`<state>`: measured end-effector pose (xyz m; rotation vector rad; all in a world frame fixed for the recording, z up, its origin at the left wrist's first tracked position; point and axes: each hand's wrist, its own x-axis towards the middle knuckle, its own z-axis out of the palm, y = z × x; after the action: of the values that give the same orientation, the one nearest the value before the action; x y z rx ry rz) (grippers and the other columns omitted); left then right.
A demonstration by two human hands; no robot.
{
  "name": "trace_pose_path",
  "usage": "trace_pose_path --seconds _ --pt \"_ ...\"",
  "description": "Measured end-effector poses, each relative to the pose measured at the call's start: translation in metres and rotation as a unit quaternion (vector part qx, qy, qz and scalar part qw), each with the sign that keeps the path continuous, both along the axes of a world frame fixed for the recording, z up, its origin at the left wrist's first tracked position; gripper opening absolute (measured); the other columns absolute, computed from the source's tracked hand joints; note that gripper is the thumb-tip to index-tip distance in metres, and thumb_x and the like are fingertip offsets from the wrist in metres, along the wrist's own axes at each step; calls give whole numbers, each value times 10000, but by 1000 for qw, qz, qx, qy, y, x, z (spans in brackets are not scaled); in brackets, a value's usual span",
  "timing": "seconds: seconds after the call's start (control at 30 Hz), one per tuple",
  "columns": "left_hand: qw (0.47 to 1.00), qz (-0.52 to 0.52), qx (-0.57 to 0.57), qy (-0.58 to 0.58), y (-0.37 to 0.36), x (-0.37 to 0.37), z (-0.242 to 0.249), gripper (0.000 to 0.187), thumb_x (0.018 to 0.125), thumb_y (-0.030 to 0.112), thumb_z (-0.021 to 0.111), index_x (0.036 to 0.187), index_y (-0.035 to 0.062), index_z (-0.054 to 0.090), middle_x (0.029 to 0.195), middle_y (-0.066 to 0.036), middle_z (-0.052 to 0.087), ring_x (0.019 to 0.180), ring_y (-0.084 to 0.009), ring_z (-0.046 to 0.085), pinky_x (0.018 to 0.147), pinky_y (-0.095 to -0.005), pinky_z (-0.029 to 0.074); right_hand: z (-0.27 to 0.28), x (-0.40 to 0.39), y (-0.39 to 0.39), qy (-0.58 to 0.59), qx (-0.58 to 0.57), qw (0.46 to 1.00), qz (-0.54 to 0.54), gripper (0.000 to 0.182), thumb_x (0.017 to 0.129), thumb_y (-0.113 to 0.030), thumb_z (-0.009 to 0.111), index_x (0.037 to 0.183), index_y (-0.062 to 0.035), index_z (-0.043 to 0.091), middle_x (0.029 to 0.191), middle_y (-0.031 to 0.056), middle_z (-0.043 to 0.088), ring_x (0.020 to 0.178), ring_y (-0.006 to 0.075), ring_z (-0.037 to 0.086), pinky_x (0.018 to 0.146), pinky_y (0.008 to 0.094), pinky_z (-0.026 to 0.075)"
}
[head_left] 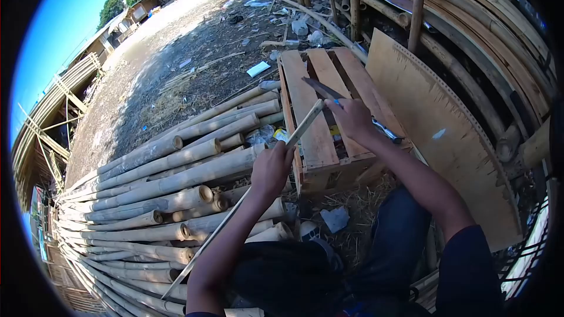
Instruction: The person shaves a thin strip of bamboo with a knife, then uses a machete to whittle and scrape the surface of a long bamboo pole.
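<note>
My left hand (270, 169) is wrapped round a long, thin bamboo strip (306, 122), whose upper end points up toward my other hand. Its lower part runs back under my left forearm. My right hand (355, 120) grips a knife with a dark, broad blade (320, 88), and the blade points up and left. In this view the strip's tip lies right beside the blade, close to my right fingers. Both hands are over a slatted wooden crate (352, 73). A small tool with a metallic part (385, 130) lies on the crate near my right wrist.
Many bamboo poles (170, 182) are stacked on the left, cut ends toward me. A large plywood sheet (435, 123) leans at the right, in front of racked bamboo (452, 29). Litter and a white packet (258, 69) lie on the dirt ground ahead.
</note>
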<state>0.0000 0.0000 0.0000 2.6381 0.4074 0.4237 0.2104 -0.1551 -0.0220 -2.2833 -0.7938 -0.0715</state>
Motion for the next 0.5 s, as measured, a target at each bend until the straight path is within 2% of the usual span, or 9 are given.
trace_pose_path --seconds 0.03,0.1,0.13,0.17,0.23,0.27,0.33,0.43,0.5 --pt "1000 1 12 -2 3 -5 8 264 920 255 559 840 7 514 684 -239 578 697 -455 559 622 -544 392 -1 9 0 92 24 993 -62 599 911 -544 489 657 -9 579 542 169 546 580 282 619 592 443 453" --pt "999 3 -15 -33 -14 5 -6 262 922 249 551 832 6 513 679 -240 575 688 -455 557 615 -546 388 -3 20 -32 89 53 994 -41 580 923 -512 489 659 -3 579 540 166 541 563 295 608 575 440 446" --pt "999 8 -13 -29 -5 4 -5 264 923 248 547 826 5 513 678 -239 575 685 -453 558 614 -545 389 -5 13 -29 113 118 986 -15 562 935 -479 490 661 3 579 537 163 536 547 307 598 558 437 439" --pt "1000 14 -12 -17 1 -2 -4 266 924 248 543 820 5 514 677 -239 575 682 -451 559 613 -544 390 -12 2 -21 120 123 985 -10 562 935 -479 490 661 3 579 537 163 536 547 307 598 558 437 439" --pt "1000 7 -1 -26 3 -5 -2 267 926 250 540 821 6 519 681 -229 587 685 -443 568 616 -538 399 11 -39 -6 23 155 980 120 534 950 -435 488 644 -5 569 524 162 522 516 314 576 522 419 424" --pt "1000 7 -1 -21 3 -5 -3 267 926 254 543 824 8 522 685 -226 592 689 -439 573 617 -535 403 9 -51 -1 26 154 981 119 534 950 -435 488 644 -5 569 524 162 522 516 314 576 522 419 424" --pt "1000 9 -2 -15 0 -5 0 267 925 258 545 828 10 524 689 -223 597 693 -434 578 618 -532 407 5 -68 4 -128 45 969 206 530 956 -429 481 625 -21 549 503 169 501 489 303 557 493 394 403" --pt "1000 27 -1 -3 1 -10 6 265 924 259 552 832 12 528 693 -219 602 701 -426 588 621 -528 412 9 -47 3 -35 98 986 134 539 950 -457 479 635 -27 561 525 182 525 529 338 582 522 417 434" --pt "999 21 8 -25 3 -9 1 252 923 251 558 840 15 527 693 -216 604 697 -421 591 618 -526 416 1 -57 9 -59 83 983 153 540 951 -456 477 636 -26 562 522 178 525 521 333 579 517 422 431"
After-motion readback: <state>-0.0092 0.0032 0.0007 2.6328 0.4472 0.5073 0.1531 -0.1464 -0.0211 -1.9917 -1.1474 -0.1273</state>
